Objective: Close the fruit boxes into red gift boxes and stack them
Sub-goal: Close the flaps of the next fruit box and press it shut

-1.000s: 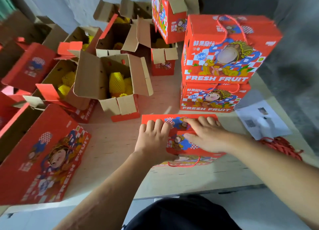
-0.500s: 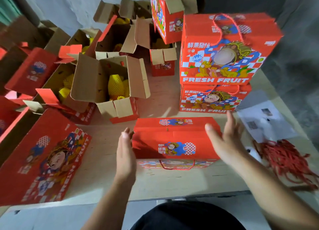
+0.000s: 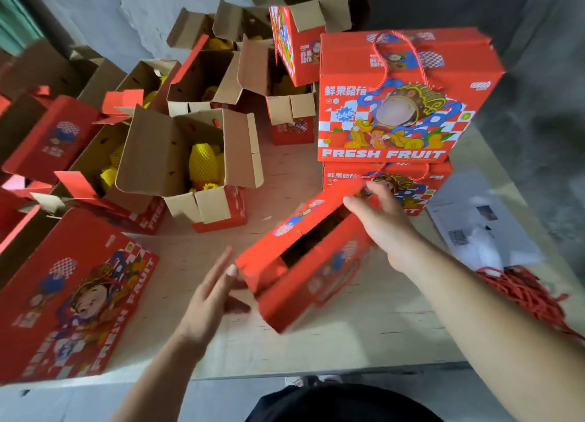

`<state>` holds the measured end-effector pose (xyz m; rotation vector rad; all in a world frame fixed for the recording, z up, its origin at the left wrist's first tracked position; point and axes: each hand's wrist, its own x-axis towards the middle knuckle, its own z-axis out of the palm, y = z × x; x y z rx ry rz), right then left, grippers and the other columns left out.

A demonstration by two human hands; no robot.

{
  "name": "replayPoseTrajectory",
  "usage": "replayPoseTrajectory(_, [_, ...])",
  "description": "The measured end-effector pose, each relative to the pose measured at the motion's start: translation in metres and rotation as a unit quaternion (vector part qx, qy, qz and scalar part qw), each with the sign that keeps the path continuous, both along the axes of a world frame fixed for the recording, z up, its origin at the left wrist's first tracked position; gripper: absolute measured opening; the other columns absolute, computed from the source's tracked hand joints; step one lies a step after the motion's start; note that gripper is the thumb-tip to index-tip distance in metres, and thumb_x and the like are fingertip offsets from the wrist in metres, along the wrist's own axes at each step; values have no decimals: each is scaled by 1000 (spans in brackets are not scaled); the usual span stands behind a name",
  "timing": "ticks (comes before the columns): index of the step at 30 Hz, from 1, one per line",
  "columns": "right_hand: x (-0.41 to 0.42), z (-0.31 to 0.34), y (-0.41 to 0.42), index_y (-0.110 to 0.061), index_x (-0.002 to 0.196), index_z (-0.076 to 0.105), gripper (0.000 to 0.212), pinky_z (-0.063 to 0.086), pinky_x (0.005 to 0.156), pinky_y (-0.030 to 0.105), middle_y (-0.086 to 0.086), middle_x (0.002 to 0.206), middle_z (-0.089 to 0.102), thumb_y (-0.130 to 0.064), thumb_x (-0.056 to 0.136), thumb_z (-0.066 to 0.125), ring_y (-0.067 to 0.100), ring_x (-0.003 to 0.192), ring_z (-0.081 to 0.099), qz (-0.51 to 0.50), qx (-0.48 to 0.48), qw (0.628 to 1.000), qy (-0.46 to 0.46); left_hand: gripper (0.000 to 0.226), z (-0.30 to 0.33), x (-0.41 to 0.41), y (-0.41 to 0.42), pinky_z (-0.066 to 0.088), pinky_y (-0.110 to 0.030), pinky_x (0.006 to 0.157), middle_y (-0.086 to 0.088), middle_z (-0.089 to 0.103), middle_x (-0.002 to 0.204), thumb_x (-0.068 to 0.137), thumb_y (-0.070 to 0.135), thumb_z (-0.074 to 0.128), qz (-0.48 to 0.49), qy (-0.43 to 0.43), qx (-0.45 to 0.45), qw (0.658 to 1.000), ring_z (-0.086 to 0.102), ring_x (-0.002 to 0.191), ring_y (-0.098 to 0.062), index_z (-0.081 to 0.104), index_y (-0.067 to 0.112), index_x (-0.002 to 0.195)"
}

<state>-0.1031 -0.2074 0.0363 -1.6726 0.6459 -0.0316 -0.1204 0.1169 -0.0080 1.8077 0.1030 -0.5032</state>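
A red gift box [image 3: 319, 273] lies turned diagonally on the wooden table [image 3: 190, 263], blurred, with a dark gap showing between its top flaps. My left hand [image 3: 212, 301] has straight fingers touching the box's near-left end. At the far-right end my right hand [image 3: 383, 228] rests with spread fingers. Two closed red "FRESH FRUIT" boxes stand stacked just behind: the upper box [image 3: 402, 105] on the lower box [image 3: 424, 184]. An open box [image 3: 177, 162] at the centre left holds yellow netted fruit [image 3: 202, 165].
Several more open boxes [image 3: 202, 76] crowd the back and left of the table. A closed red box [image 3: 79, 295] lies at the near left. A bundle of red cords [image 3: 525, 292] and paper sheets [image 3: 474, 222] lie at the right. The table's front edge runs just below my hands.
My hands left the top flaps and moved to the box's two ends. The box has since swung from square-on to a diagonal, and a gap shows between its flaps.
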Motion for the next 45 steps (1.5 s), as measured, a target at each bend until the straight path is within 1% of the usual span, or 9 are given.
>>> replayPoseTrajectory(7, [18,-1,7,-29,163,13,95,37,109,20,-10,149,44,-35,90,73,-1,134,46,97,-48,994,-31,77,20,-4,-48,49,-21,60,-6,72,70,94,82,30,-48,2,71,996,60,61,-15,80,23,93])
replayPoseTrajectory(14, [-42,-28,42,-39,164,-3,99,39,116,43,4,166,17,-46,92,66,32,146,38,203,-226,950,72,72,23,33,-114,61,-43,86,-7,65,133,95,75,45,-22,145,-5,989,72,100,-23,41,27,148])
replayPoseTrajectory(23, [12,-4,-31,-61,152,30,85,44,112,26,-29,146,54,-27,84,69,14,128,59,449,-222,866,18,83,19,-38,-113,61,-37,79,-12,76,121,82,95,20,-102,293,-134,941,75,103,-35,51,34,129])
replayPoseTrajectory(25, [22,-9,-33,-58,156,21,77,22,115,10,-48,150,22,-37,97,65,3,145,38,482,-325,813,-37,85,21,-35,-101,59,-31,73,-10,79,109,87,86,20,-71,214,-98,969,76,90,-30,65,22,120])
replayPoseTrajectory(29, [3,-46,-17,-43,162,-10,67,-2,128,42,-3,173,-13,-28,106,25,25,160,-4,473,-512,717,17,54,24,-14,-76,44,-31,60,1,68,76,101,63,45,120,-93,-52,987,54,64,-15,66,17,81])
replayPoseTrajectory(32, [-6,-56,-17,-31,157,-21,74,-32,113,29,-3,168,-27,-55,90,0,22,156,-25,472,-481,739,10,31,19,4,-72,46,-31,75,11,64,86,103,50,47,85,-273,71,956,58,83,-6,64,27,91])
replayPoseTrajectory(38, [-3,-50,-36,-36,159,-15,64,-17,122,28,-6,165,-29,-15,112,24,16,157,-19,535,-529,658,4,53,9,45,-58,42,-33,105,7,63,124,99,65,46,-92,-306,159,934,52,121,-7,64,24,127])
replayPoseTrajectory(42, [-37,-47,-69,-40,154,26,53,-2,123,15,-21,166,11,-24,109,50,-6,153,-3,493,-323,805,-64,46,-9,44,-64,43,-42,78,7,60,89,92,75,44,-111,-208,174,956,52,90,-20,55,31,100])
replayPoseTrajectory(45, [-75,-44,-81,-53,133,61,47,32,113,11,-33,144,53,-25,97,67,-6,143,41,318,-116,937,-85,64,-20,42,-77,42,-38,96,9,61,120,91,72,47,-50,-204,194,958,47,110,-17,50,32,141])
